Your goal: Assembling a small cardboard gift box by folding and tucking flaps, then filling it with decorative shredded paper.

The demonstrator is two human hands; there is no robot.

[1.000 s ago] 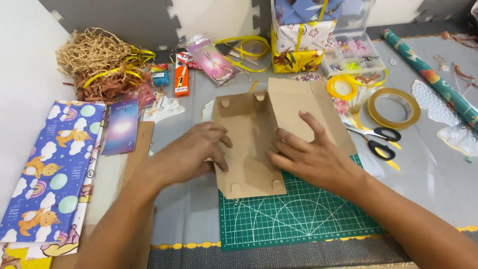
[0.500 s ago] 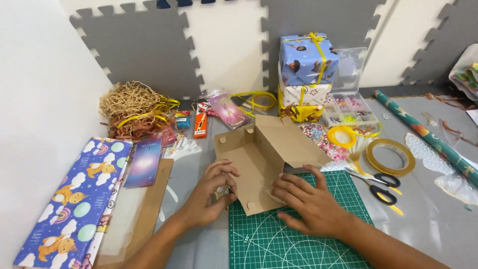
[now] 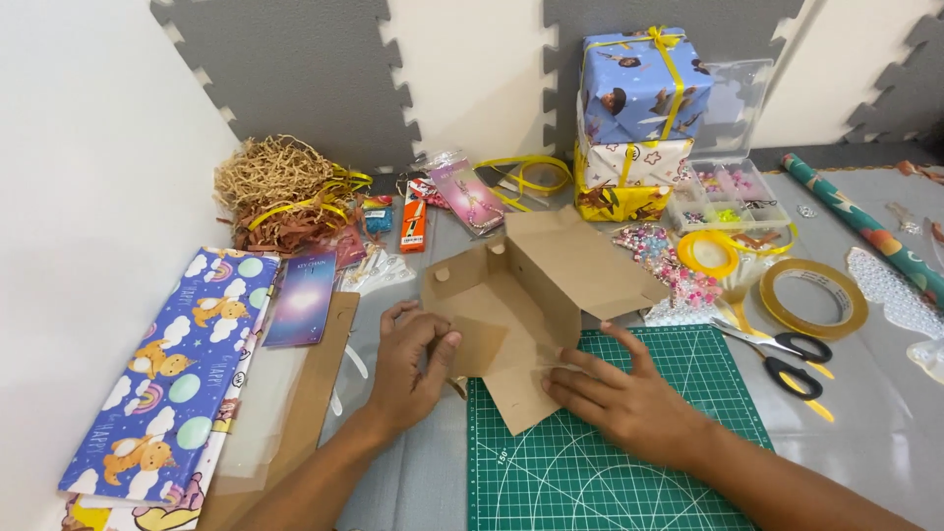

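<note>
A brown cardboard box [image 3: 536, 285], partly folded with its flaps up, rests at the top left corner of the green cutting mat [image 3: 610, 462]. My left hand [image 3: 413, 369] pinches the box's left flap, thumb on the inner face. Pressed flat on the mat, my right hand [image 3: 624, 398] has its fingertips on the box's lower flap. Both forearms come in from the bottom of the view.
Black-handled scissors [image 3: 787, 359] and a tape roll [image 3: 814, 298] lie to the right. Wrapped gifts [image 3: 634, 118] are stacked at the back beside a clear bead organiser [image 3: 733, 192]. Shredded paper filling [image 3: 275, 187] and blue cartoon wrapping paper [image 3: 177, 379] are on the left. A rolled gift wrap [image 3: 865, 226] lies far right.
The box went from lying flat under both palms to standing partly folded with flaps raised. My left hand moved to pinch the left flap. The camera tilted up, showing more of the wall.
</note>
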